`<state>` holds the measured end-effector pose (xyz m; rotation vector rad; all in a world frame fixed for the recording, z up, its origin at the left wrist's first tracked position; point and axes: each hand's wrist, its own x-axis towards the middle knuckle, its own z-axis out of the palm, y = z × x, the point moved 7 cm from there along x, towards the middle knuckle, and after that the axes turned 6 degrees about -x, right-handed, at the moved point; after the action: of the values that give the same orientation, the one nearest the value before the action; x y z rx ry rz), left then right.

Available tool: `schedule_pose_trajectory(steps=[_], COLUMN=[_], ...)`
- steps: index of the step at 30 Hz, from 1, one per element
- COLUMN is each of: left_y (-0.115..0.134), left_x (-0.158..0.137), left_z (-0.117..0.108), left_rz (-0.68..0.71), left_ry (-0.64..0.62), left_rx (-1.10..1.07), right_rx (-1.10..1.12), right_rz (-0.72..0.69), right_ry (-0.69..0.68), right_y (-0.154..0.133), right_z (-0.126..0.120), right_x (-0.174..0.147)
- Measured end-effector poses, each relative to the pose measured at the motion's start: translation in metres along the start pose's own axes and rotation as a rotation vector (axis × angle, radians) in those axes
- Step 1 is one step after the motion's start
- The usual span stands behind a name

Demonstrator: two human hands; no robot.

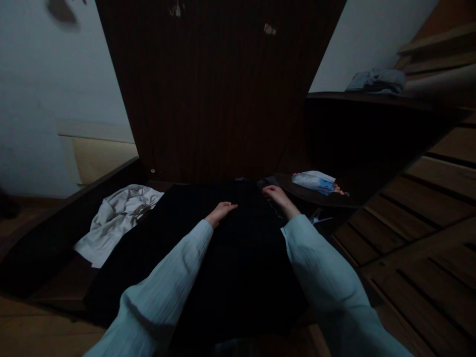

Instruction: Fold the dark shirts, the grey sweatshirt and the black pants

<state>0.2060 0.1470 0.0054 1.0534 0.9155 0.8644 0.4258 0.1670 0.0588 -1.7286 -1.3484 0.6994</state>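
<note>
A large black cloth (238, 267) lies spread out in front of me, its folds hardly visible in the dim light. Near the middle of its upper part, my left hand (222, 213) is closed, fingers and thumb together on the fabric. My right hand (275, 195) pinches the cloth at its far right edge, with its fingers curled. Beside that hand, a small dark grey bit of fabric (268, 182) shows. Both arms wear light blue-green sleeves.
A crumpled pale cloth (122, 213) lies left of the black one. A tall dark wooden panel (223, 99) stands behind. On the right, a white and blue plastic packet (316, 182) rests on a low shelf, and folded grey cloth (377, 80) sits above. Wooden slats (420, 198) run along the right.
</note>
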Motion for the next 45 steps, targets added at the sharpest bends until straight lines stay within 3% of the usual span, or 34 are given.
schedule_pose_trajectory(steps=[5,9,13,17,21,24,27,32,37,42,45], left_y=[0.001,-0.011,-0.022,-0.026,-0.027,-0.012,0.021,0.057,0.055,0.052,0.055], left_x=[0.0,0.0,-0.001,-0.001,0.002,0.01,0.023,0.053,0.073,0.081,0.084], left_z=[-0.007,-0.027,-0.038,-0.037,-0.034,-0.033,-0.024,0.023,0.047,0.045,0.046], left_rz=[0.029,0.027,0.035,0.052,0.026,0.105,0.298,0.44,0.315,0.156,0.137], left_ry=[0.062,0.114,0.113,0.1,0.053,0.096,0.157,-0.061,-0.197,-0.181,-0.182], left_rx=[-0.171,-0.125,-0.091,-0.069,-0.028,0.143,0.324,0.387,0.383,0.33,0.311], right_rx=[-0.105,-0.155,-0.239,-0.53,-0.697,-0.668,-0.575,-0.263,-0.154,-0.227,-0.271], right_rz=[-0.035,-0.066,-0.115,-0.173,-0.202,-0.153,-0.132,-0.179,-0.216,-0.346,-0.388], right_ry=[-0.092,-0.108,-0.049,0.072,0.038,-0.023,-0.013,0.163,0.291,0.056,0.04], right_y=[-0.004,-0.008,-0.012,-0.021,-0.026,-0.022,-0.017,-0.009,0.008,0.021,0.031], right_z=[0.005,0.008,0.01,0.012,0.017,0.018,0.016,0.005,-0.012,-0.011,-0.014], right_x=[-0.009,-0.015,-0.017,-0.017,-0.01,-0.005,-0.007,-0.029,-0.076,-0.116,-0.126])
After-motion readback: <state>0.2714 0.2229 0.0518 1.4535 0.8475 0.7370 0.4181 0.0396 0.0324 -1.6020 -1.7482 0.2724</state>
